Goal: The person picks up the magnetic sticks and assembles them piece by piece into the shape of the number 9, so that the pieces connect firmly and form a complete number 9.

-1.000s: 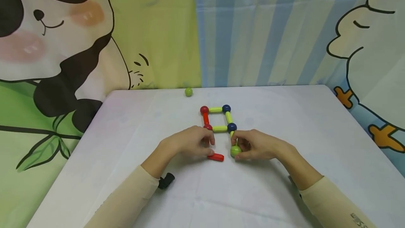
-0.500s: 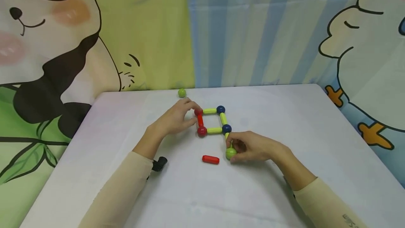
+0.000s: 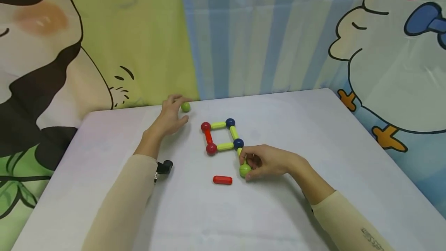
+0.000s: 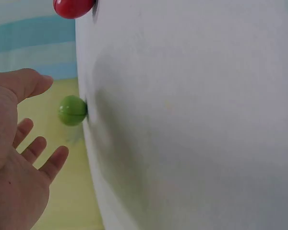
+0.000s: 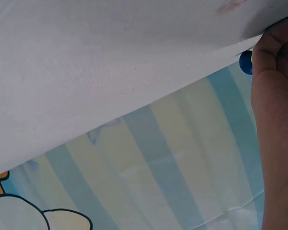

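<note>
At the table's back edge, my left hand (image 3: 170,116) reaches around a loose green ball (image 3: 186,107), thumb and fingers spread. The left wrist view shows a gap between that hand (image 4: 19,139) and the green ball (image 4: 72,110). My right hand (image 3: 266,161) pinches a second green ball (image 3: 245,170) at the near end of a yellow-green rod (image 3: 239,151). That rod runs to a blue ball (image 3: 238,143), one corner of a four-sided frame of rods and balls. Two red balls (image 3: 211,149) joined by a red rod (image 3: 208,136) form its left side.
A loose red rod (image 3: 222,180) lies on the white table (image 3: 195,216) in front of the frame, left of my right hand. A patterned curtain (image 3: 244,30) hangs behind the table's back edge. A black device (image 3: 165,167) is strapped at my left wrist.
My left hand has moved from near the loose red rod, past the frame's left side, to the green ball at the back. My right hand keeps its pinch. The view has turned rightward.
</note>
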`<state>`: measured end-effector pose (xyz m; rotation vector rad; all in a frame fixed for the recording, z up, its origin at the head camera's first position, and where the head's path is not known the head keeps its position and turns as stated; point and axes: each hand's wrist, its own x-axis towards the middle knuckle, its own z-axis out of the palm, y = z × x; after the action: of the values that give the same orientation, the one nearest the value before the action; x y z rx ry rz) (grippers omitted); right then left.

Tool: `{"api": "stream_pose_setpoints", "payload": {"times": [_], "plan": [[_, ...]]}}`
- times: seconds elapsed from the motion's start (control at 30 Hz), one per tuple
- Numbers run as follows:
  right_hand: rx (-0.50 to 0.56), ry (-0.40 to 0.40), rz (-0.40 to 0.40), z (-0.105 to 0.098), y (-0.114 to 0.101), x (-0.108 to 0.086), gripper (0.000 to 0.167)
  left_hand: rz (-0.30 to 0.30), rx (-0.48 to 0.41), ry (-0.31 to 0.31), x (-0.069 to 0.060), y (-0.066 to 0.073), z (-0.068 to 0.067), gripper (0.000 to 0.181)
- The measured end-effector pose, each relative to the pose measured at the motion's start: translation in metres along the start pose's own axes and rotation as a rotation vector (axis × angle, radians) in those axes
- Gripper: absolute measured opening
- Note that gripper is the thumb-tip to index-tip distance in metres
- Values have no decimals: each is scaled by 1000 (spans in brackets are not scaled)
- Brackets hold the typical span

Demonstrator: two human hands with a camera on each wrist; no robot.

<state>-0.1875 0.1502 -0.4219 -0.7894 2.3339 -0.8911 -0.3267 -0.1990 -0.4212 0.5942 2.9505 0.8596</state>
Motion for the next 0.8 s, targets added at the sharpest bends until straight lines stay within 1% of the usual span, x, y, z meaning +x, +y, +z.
{"api": "stream_pose_setpoints", "payload": {"times": [0.1, 0.17, 0.3, 0.4, 0.53, 0.67, 0.8], "plan": [[14, 2, -11, 0, 2, -1, 35, -9, -21, 12, 9, -5, 6, 58], [21, 1, -13, 0, 3, -1, 35, -12, -18, 19, 12, -8, 9, 58], [19, 2, -14, 0, 3, 0, 35, -49, -18, 23, 17, -11, 11, 59], [2, 7, -14, 3, 2, 2, 35, -89, -21, 14, 17, -15, 12, 60], [-23, 33, -11, 6, 1, 4, 35, -121, -28, -6, 21, -18, 15, 61], [-28, 57, -26, 7, -2, 8, 35, -134, -17, -35, 27, -18, 16, 61], [-44, 78, -41, 7, -5, 13, 35, -137, 10, -52, 30, -15, 14, 59]]}}
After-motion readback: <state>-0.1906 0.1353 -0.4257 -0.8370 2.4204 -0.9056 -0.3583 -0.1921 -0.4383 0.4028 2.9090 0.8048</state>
